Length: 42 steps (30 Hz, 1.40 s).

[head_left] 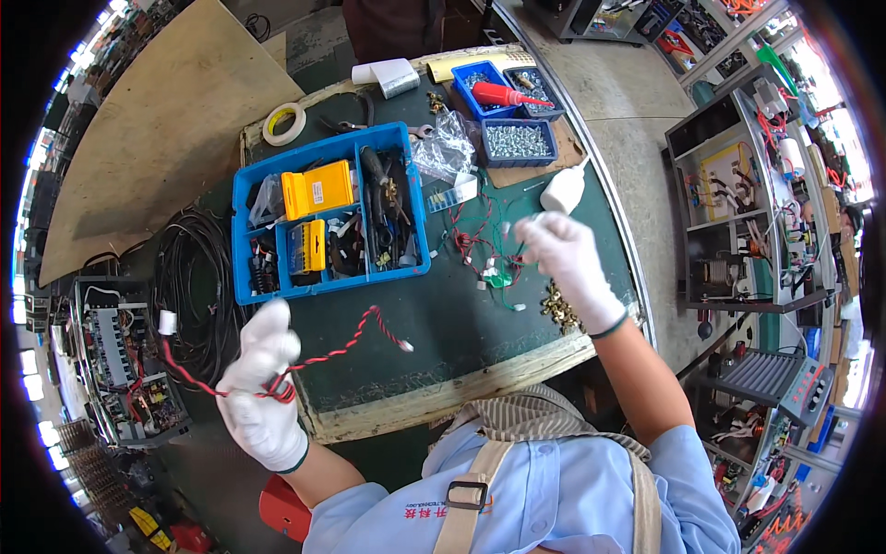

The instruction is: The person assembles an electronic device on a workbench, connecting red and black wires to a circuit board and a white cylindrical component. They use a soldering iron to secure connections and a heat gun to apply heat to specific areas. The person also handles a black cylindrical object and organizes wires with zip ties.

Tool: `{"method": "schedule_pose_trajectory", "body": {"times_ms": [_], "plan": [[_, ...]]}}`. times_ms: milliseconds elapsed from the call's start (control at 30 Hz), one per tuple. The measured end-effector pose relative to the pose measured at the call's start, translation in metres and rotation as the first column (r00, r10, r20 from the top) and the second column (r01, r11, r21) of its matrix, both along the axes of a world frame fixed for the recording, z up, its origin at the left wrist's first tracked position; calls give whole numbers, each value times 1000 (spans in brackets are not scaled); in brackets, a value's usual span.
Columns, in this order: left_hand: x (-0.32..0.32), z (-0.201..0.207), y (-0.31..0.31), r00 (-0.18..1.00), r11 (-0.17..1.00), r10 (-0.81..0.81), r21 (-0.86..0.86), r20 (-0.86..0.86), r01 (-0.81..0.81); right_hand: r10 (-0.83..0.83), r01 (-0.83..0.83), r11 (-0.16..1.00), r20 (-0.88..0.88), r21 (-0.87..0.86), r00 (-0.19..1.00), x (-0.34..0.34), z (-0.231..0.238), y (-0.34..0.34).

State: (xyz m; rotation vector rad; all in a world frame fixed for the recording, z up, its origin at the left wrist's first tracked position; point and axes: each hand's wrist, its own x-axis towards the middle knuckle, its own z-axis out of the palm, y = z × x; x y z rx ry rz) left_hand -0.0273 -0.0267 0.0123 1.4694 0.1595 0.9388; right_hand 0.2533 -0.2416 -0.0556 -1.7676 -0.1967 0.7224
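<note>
In its white glove, my left hand point(263, 392) is closed round a red-and-black twisted wire lead point(334, 352), off the table's front left corner. One end of the lead reaches right over the green tabletop point(434, 343); the other hangs left and bears a white connector point(167, 322). My right hand point(565, 261), also gloved, is raised over the right side of the table with fingers drawn together, slightly blurred. Whatever is between its fingertips is too small to make out. Beside it lie tangled red and green wires point(475, 245) with small white plugs.
A divided blue toolbox point(330, 214) holds yellow cases and tools. Blue bins of screws point(517, 141), a red bottle point(498, 95), a white squeeze bottle point(565, 189) and loose brass parts point(559, 310) sit to the right. Coiled black cable point(192, 277) and opened equipment point(761, 203) flank the table.
</note>
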Motion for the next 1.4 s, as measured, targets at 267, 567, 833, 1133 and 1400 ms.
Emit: {"method": "schedule_pose_trajectory", "body": {"times_ms": [267, 567, 833, 1133, 1400], "plan": [[46, 6, -69, 914, 917, -300, -347, -273, 198, -14, 199, 839, -346, 506, 938, -12, 24, -36], [102, -48, -192, 708, 385, -694, -898, -130, 213, 114, 228, 695, -419, 682, 901, -105, 33, -121], [139, -33, -282, 592, 493, -791, -735, -156, 465, -314, 528, 735, -478, 425, 821, -172, 31, -278], [118, -20, -469, 286, 357, -849, -82, -443, 931, -841, 809, 500, 395, 310, 369, -245, 87, -431], [72, -30, -617, 51, 210, -896, -321, -441, 924, -904, 742, 289, -82, 605, 419, -274, 61, -561]]}}
